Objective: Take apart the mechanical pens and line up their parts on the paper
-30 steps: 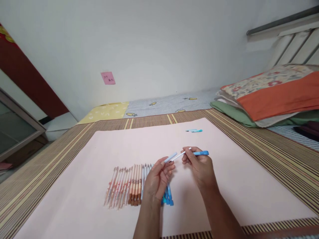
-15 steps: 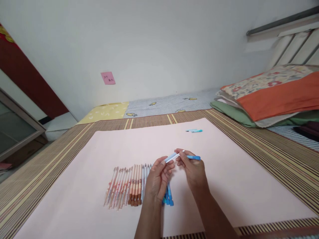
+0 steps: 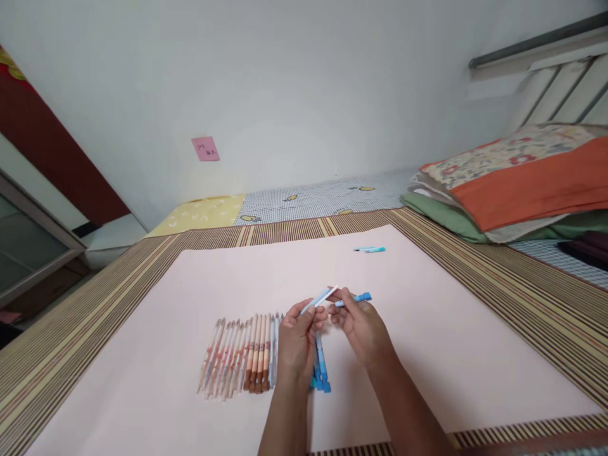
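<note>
My left hand [image 3: 301,332] is closed on a light blue pen barrel [image 3: 315,299], tilted up to the right. A thin white stick [image 3: 329,294], perhaps a refill, lies alongside the barrel, its far end near my right fingertips. My right hand [image 3: 365,326] pinches a blue pen part [image 3: 363,297] with a knobbed end. Below and left of my hands lies a row of pens: pinkish pens [image 3: 223,358], brown-ended pens [image 3: 256,361] and blue pens [image 3: 322,367]. My left hand and forearm hide part of the blue ones.
Light blue and teal pen pieces [image 3: 373,249] lie toward the back right of the pale pink sheet [image 3: 427,342]. The sheet rests on a striped mat [image 3: 475,278]. Folded bedding [image 3: 527,183] is piled at the right, and a wall [image 3: 308,95] stands behind.
Both hands have shifted slightly left, with the barrel and the blue part still in them. The blue part now sits farther from the barrel's end. The pen row has not moved.
</note>
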